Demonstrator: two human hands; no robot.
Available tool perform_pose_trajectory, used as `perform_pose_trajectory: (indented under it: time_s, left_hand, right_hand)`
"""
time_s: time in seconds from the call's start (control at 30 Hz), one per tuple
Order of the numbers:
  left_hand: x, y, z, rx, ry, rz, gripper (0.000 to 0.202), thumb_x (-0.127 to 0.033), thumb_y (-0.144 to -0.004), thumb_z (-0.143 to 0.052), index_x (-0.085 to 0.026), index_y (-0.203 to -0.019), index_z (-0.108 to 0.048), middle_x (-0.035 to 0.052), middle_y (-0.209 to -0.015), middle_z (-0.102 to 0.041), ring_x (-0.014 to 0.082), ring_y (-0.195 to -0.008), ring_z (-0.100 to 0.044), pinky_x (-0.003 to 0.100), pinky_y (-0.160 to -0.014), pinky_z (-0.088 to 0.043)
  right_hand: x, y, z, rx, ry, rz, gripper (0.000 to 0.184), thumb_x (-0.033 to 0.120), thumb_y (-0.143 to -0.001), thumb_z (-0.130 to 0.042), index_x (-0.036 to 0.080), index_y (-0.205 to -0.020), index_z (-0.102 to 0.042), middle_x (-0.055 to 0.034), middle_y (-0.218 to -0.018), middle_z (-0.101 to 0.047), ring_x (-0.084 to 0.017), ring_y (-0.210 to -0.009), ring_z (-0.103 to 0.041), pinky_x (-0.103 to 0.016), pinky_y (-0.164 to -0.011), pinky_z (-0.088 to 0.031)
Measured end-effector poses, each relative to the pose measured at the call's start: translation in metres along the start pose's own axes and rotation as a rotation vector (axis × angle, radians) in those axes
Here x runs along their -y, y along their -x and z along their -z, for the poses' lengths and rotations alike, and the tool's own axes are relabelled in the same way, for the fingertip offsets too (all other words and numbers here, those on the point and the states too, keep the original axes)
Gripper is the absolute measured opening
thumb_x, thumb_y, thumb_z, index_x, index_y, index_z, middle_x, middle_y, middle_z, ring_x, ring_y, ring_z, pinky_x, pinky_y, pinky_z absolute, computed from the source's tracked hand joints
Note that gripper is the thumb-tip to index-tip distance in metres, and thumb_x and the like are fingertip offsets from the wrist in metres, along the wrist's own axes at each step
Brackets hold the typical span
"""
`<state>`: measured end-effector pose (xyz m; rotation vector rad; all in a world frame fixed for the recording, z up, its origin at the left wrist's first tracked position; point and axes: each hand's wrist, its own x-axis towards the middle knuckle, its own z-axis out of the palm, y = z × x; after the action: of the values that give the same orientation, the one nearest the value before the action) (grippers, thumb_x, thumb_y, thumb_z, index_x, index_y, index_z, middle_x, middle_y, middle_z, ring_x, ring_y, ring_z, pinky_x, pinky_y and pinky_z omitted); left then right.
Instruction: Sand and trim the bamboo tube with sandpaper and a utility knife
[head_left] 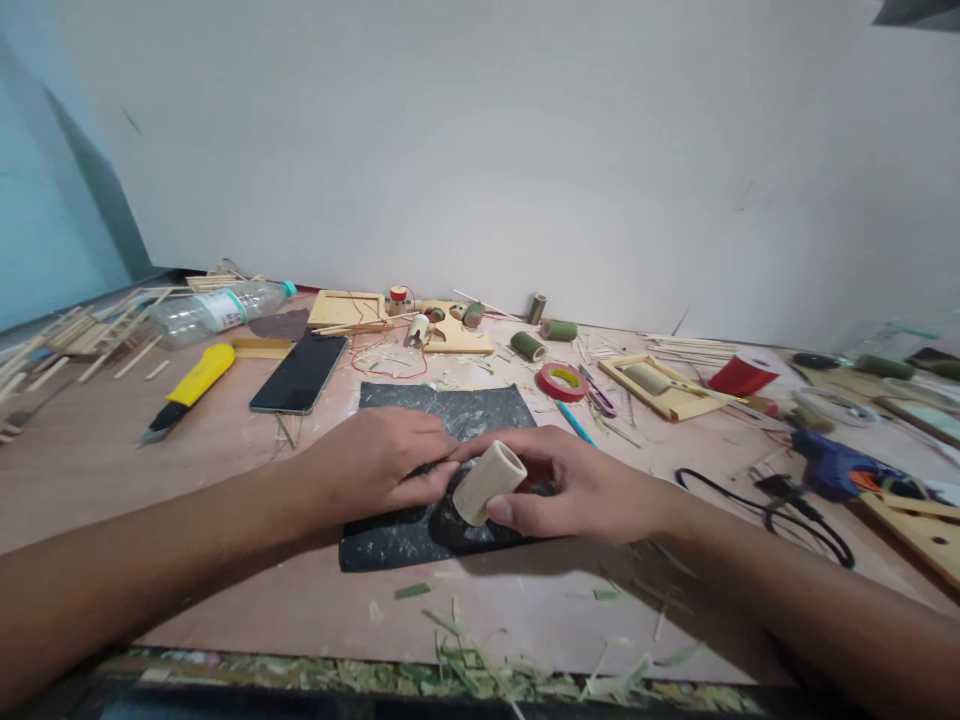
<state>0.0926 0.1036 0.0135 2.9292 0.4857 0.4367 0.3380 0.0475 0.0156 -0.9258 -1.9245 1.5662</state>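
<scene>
My right hand [574, 485] is closed around a pale, peeled bamboo tube [486, 485]. The tube leans to the right with its hollow upper end showing, and its lower end is at a dark sheet of sandpaper [390, 545] dusted with pale powder. My left hand [397, 455] rests on the same sheet, left of the tube. Its fingers are bent together and the thumb points toward the tube, pressing on the sandpaper. The left fingertips meet the right hand's fingers behind the tube.
Left lie a yellow utility knife [196, 385], a phone [300, 373] and a plastic bottle [225, 308]. Behind are green bamboo pieces [527, 347], red tape [562, 382] and wooden frames [667, 388]. A black cable [750, 500] and blue glue gun [832, 465] lie right. Shavings [480, 660] litter the front edge.
</scene>
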Motion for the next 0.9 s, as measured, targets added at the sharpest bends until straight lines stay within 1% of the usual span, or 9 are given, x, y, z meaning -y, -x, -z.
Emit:
perform_pose_trajectory:
  time_s: [0.1,0.23,0.43,0.53,0.6,0.67,0.73,0.8,0.9]
  left_hand:
    - [0.0,0.0,0.0,-0.002,0.013,0.001,0.029,-0.029,-0.106,-0.047,-0.017,-0.093,-0.07,0.0023,-0.078,-0.062,0.0183,-0.074,-0.061,0.028,-0.067,-0.039]
    - [0.0,0.0,0.0,-0.006,0.035,0.008,0.026,-0.028,-0.105,-0.048,-0.017,-0.096,-0.07,0.0025,-0.081,-0.065,0.0183,-0.076,-0.062,0.028,-0.068,-0.041]
    - [0.0,0.0,0.0,0.002,0.011,0.001,0.03,-0.028,-0.106,-0.046,-0.017,-0.093,-0.072,0.0014,-0.075,-0.061,0.0177,-0.072,-0.06,0.028,-0.066,-0.039]
    - [-0.001,-0.001,0.0,0.02,-0.017,0.006,0.031,-0.029,-0.106,-0.046,-0.017,-0.095,-0.072,0.0018,-0.076,-0.062,0.0186,-0.073,-0.061,0.029,-0.065,-0.04]
    - [-0.002,-0.001,0.001,0.03,-0.037,0.023,0.031,-0.03,-0.106,-0.045,-0.017,-0.098,-0.072,0.0028,-0.078,-0.064,0.0197,-0.074,-0.062,0.03,-0.067,-0.042]
    - [-0.003,-0.001,0.002,0.028,-0.039,0.059,0.032,-0.032,-0.107,-0.043,-0.017,-0.105,-0.071,0.0049,-0.087,-0.068,0.0212,-0.08,-0.065,0.031,-0.071,-0.045]
    - [-0.002,-0.001,0.003,0.001,-0.034,0.121,0.033,-0.035,-0.108,-0.042,-0.016,-0.117,-0.068,0.0084,-0.103,-0.071,0.0239,-0.093,-0.067,0.034,-0.081,-0.049]
    - [0.001,0.0,0.003,-0.039,-0.043,0.179,0.037,-0.038,-0.109,-0.041,-0.014,-0.127,-0.063,0.0117,-0.116,-0.07,0.0271,-0.107,-0.066,0.039,-0.092,-0.05]
    - [0.007,0.001,0.0,-0.057,-0.063,0.206,0.038,-0.038,-0.109,-0.042,-0.013,-0.13,-0.061,0.0136,-0.123,-0.069,0.0292,-0.117,-0.062,0.044,-0.102,-0.046]
  right_hand:
    - [0.0,0.0,0.0,0.002,-0.014,-0.005,0.036,0.029,-0.09,-0.073,0.019,-0.125,-0.071,-0.0035,-0.101,-0.071,-0.014,-0.085,-0.061,-0.023,-0.074,-0.049]
    - [0.001,-0.001,0.0,-0.004,-0.006,-0.012,0.042,0.028,-0.087,-0.077,0.019,-0.127,-0.07,-0.0021,-0.098,-0.069,-0.013,-0.079,-0.057,-0.022,-0.069,-0.046]
    - [-0.001,-0.001,0.0,0.001,-0.009,-0.015,0.04,0.031,-0.088,-0.076,0.017,-0.125,-0.07,-0.003,-0.098,-0.068,-0.013,-0.08,-0.056,-0.022,-0.069,-0.046]
    - [-0.002,-0.001,0.0,0.015,-0.053,-0.034,0.039,0.035,-0.089,-0.075,0.017,-0.122,-0.07,-0.003,-0.096,-0.068,-0.012,-0.076,-0.056,-0.022,-0.066,-0.047]
    - [-0.001,-0.001,-0.001,0.007,-0.08,-0.071,0.038,0.04,-0.089,-0.075,0.017,-0.119,-0.07,-0.0029,-0.094,-0.068,-0.011,-0.07,-0.057,-0.022,-0.061,-0.047]
    - [0.0,-0.002,-0.001,-0.047,-0.101,-0.091,0.037,0.044,-0.088,-0.075,0.017,-0.113,-0.07,-0.0009,-0.086,-0.066,-0.01,-0.062,-0.056,-0.022,-0.055,-0.046]
    - [0.001,-0.003,0.001,-0.136,-0.138,-0.078,0.035,0.048,-0.086,-0.076,0.018,-0.102,-0.067,0.0016,-0.077,-0.062,-0.01,-0.056,-0.055,-0.022,-0.05,-0.042]
    - [0.0,-0.005,0.005,-0.214,-0.194,-0.081,0.036,0.051,-0.085,-0.075,0.018,-0.092,-0.063,0.003,-0.072,-0.058,-0.009,-0.051,-0.051,-0.022,-0.046,-0.036]
    - [-0.004,-0.008,0.013,-0.306,-0.178,-0.157,0.043,0.059,-0.086,-0.069,0.019,-0.077,-0.057,0.0035,-0.065,-0.053,-0.008,-0.047,-0.041,-0.024,-0.043,-0.026]
